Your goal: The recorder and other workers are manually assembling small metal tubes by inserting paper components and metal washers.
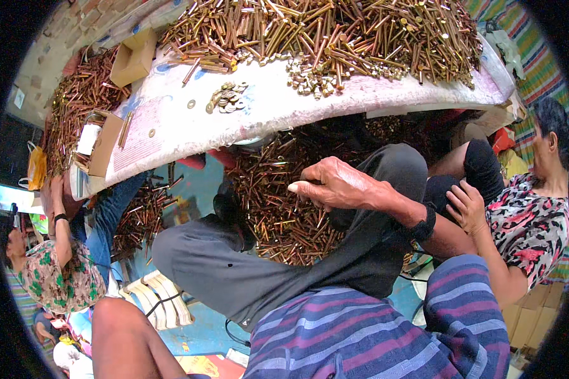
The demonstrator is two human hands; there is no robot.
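My right hand (338, 183) is over my raised knee and the heap of metal bolts (284, 218) below the table. Its fingers are curled in with the thumb pointing left; what they hold, if anything, is hidden. My left hand is out of view. On the white-covered table (253, 123) in front lies a large pile of long, brassy bolts (335, 38). At that pile's near edge sit small pale nuts (310, 82). Left of them is a small group of flat washers (229, 98), with loose ones beside it.
An open cardboard box (133, 58) and another carton (100, 142) stand left among more bolts (85, 95). One person in a flowered shirt (63, 271) reaches to the table at left. Another in a patterned top (531, 215) sits close at right. Pale bundled strips (161, 300) lie on the floor.
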